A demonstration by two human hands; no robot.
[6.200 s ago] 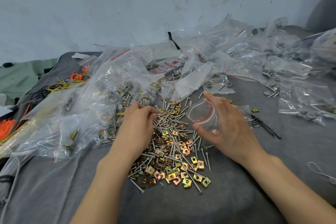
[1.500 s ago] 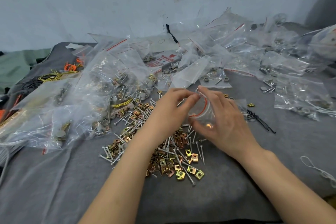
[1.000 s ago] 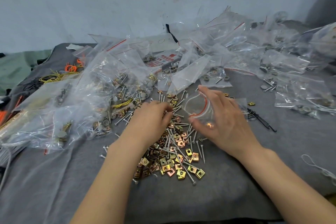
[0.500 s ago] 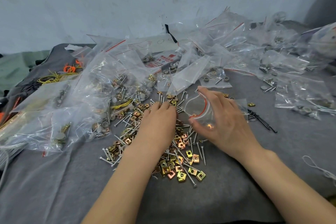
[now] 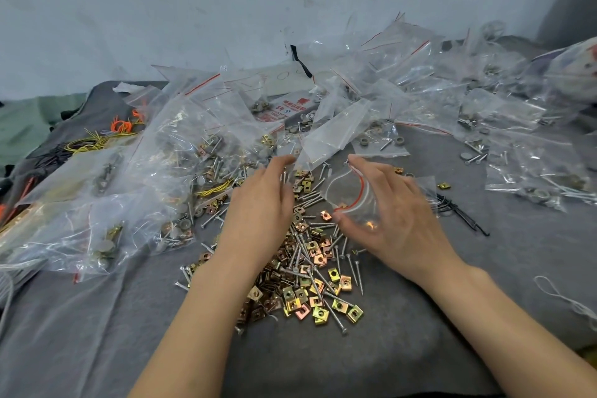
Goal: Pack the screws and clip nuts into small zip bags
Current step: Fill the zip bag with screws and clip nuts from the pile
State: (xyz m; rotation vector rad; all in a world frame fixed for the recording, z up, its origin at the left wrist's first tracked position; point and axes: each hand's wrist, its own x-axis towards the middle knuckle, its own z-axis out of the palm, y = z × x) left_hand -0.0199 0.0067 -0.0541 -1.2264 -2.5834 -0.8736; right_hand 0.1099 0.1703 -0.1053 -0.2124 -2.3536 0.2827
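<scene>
- Currently the left hand (image 5: pixel 258 213) lies palm down, fingers extended, over the pile of screws and clip nuts (image 5: pixel 310 271) on the bench (image 5: pixel 323 365); anything under the palm is hidden.
- The right hand (image 5: pixel 400 223) grips the small zip bag (image 5: pixel 347 191), mouth held open, just beside the pile; the hands are apart.
- Risk: the bag mouth may collapse if the grip loosens; parts would miss and scatter.
- Risk: screw points may snag or pierce the thin film.
- Risk: filled bags (image 5: pixel 129 203) crowd the pile; loose parts could slip beneath them.
</scene>
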